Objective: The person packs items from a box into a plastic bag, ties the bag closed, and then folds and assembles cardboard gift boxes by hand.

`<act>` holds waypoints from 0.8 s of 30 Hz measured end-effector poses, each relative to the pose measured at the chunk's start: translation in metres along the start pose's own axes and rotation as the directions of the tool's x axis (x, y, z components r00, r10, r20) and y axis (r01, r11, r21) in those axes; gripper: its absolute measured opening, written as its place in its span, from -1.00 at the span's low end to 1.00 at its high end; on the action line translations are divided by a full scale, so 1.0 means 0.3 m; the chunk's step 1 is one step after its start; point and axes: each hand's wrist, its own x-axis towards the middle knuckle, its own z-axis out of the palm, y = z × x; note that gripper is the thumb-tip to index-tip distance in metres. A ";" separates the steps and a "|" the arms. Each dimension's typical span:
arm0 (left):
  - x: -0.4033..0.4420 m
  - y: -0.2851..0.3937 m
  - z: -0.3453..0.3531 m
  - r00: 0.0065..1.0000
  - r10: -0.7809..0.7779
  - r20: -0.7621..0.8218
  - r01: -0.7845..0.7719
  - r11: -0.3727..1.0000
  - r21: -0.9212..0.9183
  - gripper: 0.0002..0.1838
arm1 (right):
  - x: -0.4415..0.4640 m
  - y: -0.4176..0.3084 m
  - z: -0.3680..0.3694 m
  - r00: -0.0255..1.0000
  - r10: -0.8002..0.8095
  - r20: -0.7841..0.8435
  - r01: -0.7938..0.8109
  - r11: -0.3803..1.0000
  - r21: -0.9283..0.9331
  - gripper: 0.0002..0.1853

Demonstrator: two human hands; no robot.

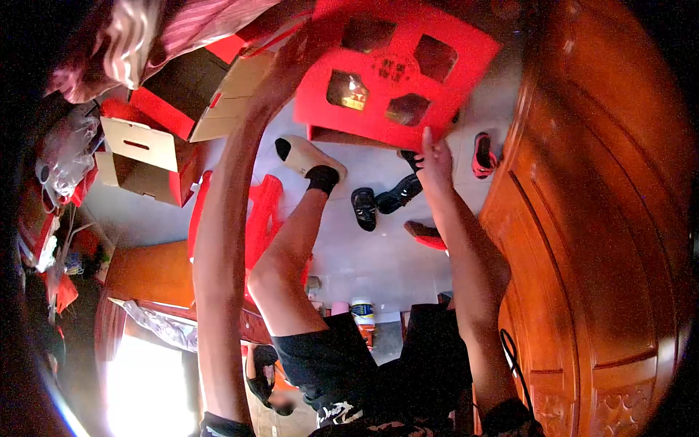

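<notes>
A red gift box with several cut-out windows and dark printed characters is tilted up at the top of the view. Something yellow shows through one window. My right hand grips its lower right edge, one finger lying along the red face. My left arm stretches up to the box's left side, where my left hand is dark and blurred against the red. Its fingers cannot be made out.
Open red-and-brown cardboard boxes stand at the left. A red plastic stool is beside my leg. Black shoes and a red-and-black shoe lie on the tiled floor. Wooden doors line the right. Another person is lower left.
</notes>
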 end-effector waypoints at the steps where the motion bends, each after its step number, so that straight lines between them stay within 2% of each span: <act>1: 0.010 -0.040 0.012 0.999 0.035 0.011 -0.036 0.998 0.044 -0.36 | -0.012 -0.018 0.015 1.000 0.007 0.004 -0.007 0.996 -0.092 -0.31; 2: 0.008 -0.133 0.021 0.994 0.103 -0.022 -0.093 0.957 0.276 -0.35 | -0.026 -0.038 0.030 1.000 0.015 0.009 -0.013 0.983 -0.182 -0.30; 3: 0.002 -0.143 0.033 0.994 0.089 -0.061 -0.065 0.944 0.323 -0.33 | -0.061 -0.090 0.028 0.996 0.047 0.080 -0.035 0.989 -0.146 -0.29; 4: -0.004 -0.151 0.046 0.992 0.075 -0.099 -0.034 0.930 0.367 -0.30 | -0.057 -0.092 0.028 0.996 0.050 0.068 -0.036 0.982 -0.187 -0.29; 7: -0.112 0.005 0.063 0.986 -0.114 -0.119 0.135 0.973 0.188 -0.25 | -0.085 -0.037 0.022 0.996 0.059 0.062 -0.041 0.966 -0.254 -0.28; 10: -0.243 -0.113 0.099 0.978 0.022 -0.208 0.051 0.941 0.336 -0.29 | -0.060 0.000 0.006 0.999 -0.014 0.038 0.021 0.983 -0.183 -0.28; 12: -0.303 -0.129 0.105 0.966 -0.126 -0.224 0.214 0.877 0.431 -0.33 | -0.061 0.011 -0.016 0.997 -0.066 0.031 0.069 0.992 -0.109 -0.31; 13: -0.313 -0.135 0.121 0.952 -0.196 -0.234 0.288 0.833 0.473 -0.35 | -0.053 0.012 -0.018 0.997 -0.071 0.002 0.071 0.987 -0.146 -0.33; 14: -0.310 -0.142 0.139 0.950 -0.143 -0.276 0.254 0.868 0.426 -0.40 | -0.043 0.019 -0.021 0.997 -0.077 -0.028 0.071 0.981 -0.182 -0.36; 17: -0.315 -0.109 0.139 0.920 -0.301 -0.251 0.368 0.883 0.291 -0.42 | -0.047 0.053 -0.008 0.990 -0.094 -0.102 0.066 0.967 -0.247 -0.40; 18: -0.321 -0.078 0.134 0.888 -0.393 -0.239 0.452 0.839 0.302 -0.42 | -0.050 0.061 0.007 0.979 -0.127 -0.159 0.097 0.978 -0.183 -0.41; 20: -0.312 -0.016 0.116 0.803 -0.548 -0.233 0.596 0.733 0.328 -0.43 | -0.063 0.031 0.010 0.987 -0.072 -0.141 0.046 0.983 -0.177 -0.39; 23: -0.369 -0.138 0.073 0.891 -0.402 -0.213 0.454 0.813 0.364 -0.41 | -0.060 0.029 -0.012 0.996 -0.028 -0.088 0.007 0.972 -0.235 -0.37; 24: -0.380 -0.156 0.081 0.880 -0.423 -0.217 0.474 0.816 0.330 -0.41 | -0.056 0.023 -0.024 0.998 -0.017 -0.064 -0.002 0.962 -0.271 -0.36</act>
